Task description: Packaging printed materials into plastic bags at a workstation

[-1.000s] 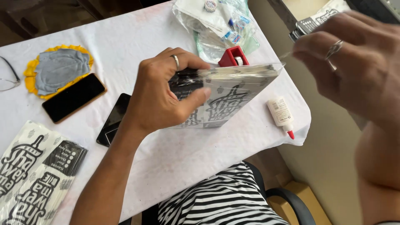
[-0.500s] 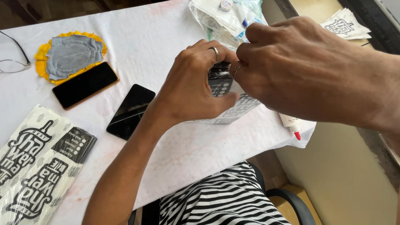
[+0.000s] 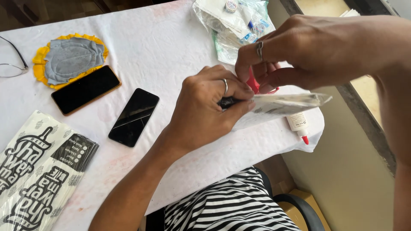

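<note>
Two phones (image 3: 85,90) (image 3: 133,116), glasses (image 3: 13,60), grey-yellow pad (image 3: 70,60), glue bottle (image 3: 298,124).

two phones (image 3: 133,116) left of hands (image 3: 205,111); glue bottle (image 3: 298,124) right.

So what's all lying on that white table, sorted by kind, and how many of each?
Dark flat phones: 2, one orange-edged, one plain black
Black-and-white printed paper bags: 3, two lying flat, one held
White glue bottle with red tip: 1
Yellow-and-grey cloth pad: 1
Clear plastic bag of supplies: 1
Spectacles: 1
Total: 9
</note>
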